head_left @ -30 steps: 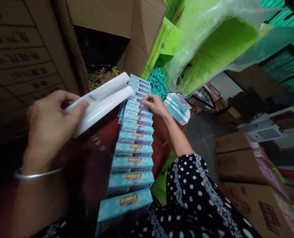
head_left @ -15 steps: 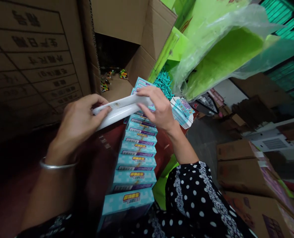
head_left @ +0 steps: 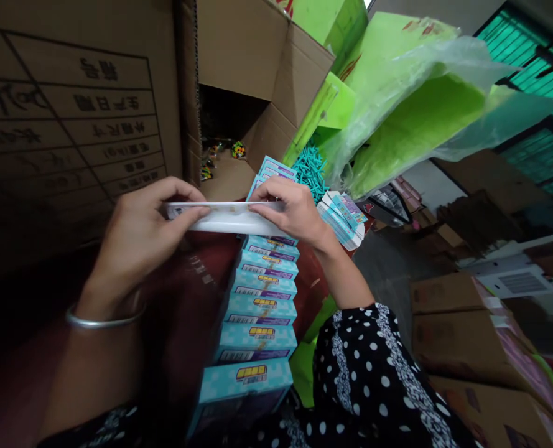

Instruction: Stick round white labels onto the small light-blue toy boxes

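White, glossy sticker sheet (head_left: 229, 219), held level and seen almost edge-on, spans the gap between the 2 hands above the far part of a row of boxes. Left hand (head_left: 139, 239) grips the sheet's left end, thumb on the near face and curled fingers behind it; a silver bangle (head_left: 101, 318) circles the left wrist. Right hand (head_left: 295, 214) pinches the right end, fingers closed on the top edge and thumb beneath. Both hands are closed on the sheet; neither touches anything else.

Beneath the sheet a row of turquoise cartons (head_left: 257, 311) with yellow logos runs from the near edge away from the viewer, each box touching the next, on a dark red table (head_left: 187, 298). The farthest cartons show above the sheet, just beside a heap of teal plastic sticks (head_left: 310, 168). To the right of the right hand lies a fanned stack of flattened cartons (head_left: 344, 214) at the table's edge.

A large open cardboard box (head_left: 239, 74) stands behind the row, with small multicoloured pieces (head_left: 220, 152) on its floor. Printed cardboard (head_left: 71, 112) fills the left side. Green sheets in clear plastic film (head_left: 411, 106) hang at upper right. A black sleeve with white dots (head_left: 374, 379) covers the right arm. More brown boxes (head_left: 448, 311) sit on the floor at right.
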`<control>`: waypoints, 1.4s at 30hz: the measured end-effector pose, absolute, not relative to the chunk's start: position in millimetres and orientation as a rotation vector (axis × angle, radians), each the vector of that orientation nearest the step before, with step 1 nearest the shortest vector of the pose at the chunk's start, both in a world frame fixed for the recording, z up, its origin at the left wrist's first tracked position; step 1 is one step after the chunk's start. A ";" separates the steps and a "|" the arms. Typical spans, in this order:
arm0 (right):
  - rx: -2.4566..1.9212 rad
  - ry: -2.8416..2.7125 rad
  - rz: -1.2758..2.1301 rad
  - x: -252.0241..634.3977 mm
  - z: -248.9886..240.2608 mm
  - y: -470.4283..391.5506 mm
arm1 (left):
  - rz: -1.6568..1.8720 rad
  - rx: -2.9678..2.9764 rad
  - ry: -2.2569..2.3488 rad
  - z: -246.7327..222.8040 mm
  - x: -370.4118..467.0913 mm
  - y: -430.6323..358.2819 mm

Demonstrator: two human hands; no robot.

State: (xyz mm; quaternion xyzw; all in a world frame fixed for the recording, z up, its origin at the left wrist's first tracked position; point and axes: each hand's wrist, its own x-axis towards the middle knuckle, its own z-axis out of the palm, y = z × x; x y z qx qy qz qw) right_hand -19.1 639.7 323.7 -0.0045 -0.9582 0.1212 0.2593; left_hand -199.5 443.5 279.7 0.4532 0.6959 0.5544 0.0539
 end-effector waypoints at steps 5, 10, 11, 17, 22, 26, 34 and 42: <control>-0.052 -2.586 0.344 -19.5 324.9 639.2 | 1.744 1.285 2.023 277.5 -197.9 444.9; -0.043 -2.581 0.374 -22.1 322.5 641.8 | 1.777 1.201 2.000 278.5 -196.6 445.2; -0.032 -2.586 0.383 -22.9 322.6 642.7 | 1.777 1.198 2.001 278.9 -196.7 445.1; 0.010 -2.604 0.416 -28.2 322.7 644.4 | 1.733 1.175 2.026 279.4 -197.4 445.1; 0.142 -2.522 0.401 -26.3 318.6 637.0 | 1.695 1.173 2.034 276.7 -198.6 447.1; -0.015 -2.243 0.559 -17.3 320.0 663.3 | 1.657 1.082 2.301 273.3 -208.7 446.5; -0.535 -2.129 0.993 -4.4 270.0 778.1 | 1.729 1.042 2.634 266.6 -217.9 450.6; -0.592 -2.221 1.051 -23.3 235.3 792.2 | 1.734 1.184 2.569 260.1 -211.8 458.0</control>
